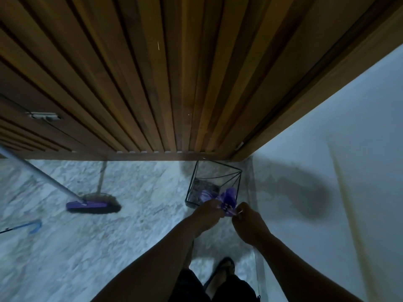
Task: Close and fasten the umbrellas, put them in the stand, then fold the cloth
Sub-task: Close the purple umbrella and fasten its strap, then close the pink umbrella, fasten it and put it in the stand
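Umbrella (227,202), purple, sits bunched above the wire stand (214,185) in the floor's corner; my left hand (208,214) grips it, right hand (247,223) pinches its strap. Fastening now, I reckon; next, lower it in.

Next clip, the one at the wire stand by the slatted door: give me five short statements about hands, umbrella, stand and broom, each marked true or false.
1. Both hands hold the purple umbrella. True: the left hand and the right hand pinch it.
2. The stand is a solid bucket. False: it is an open wire frame.
3. The stand is in the corner between door and wall. True.
4. The broom lies right of the stand. False: it is to the left, on the floor.
5. A blue hooked handle is inside the stand. False: it lies on the floor at the far left.
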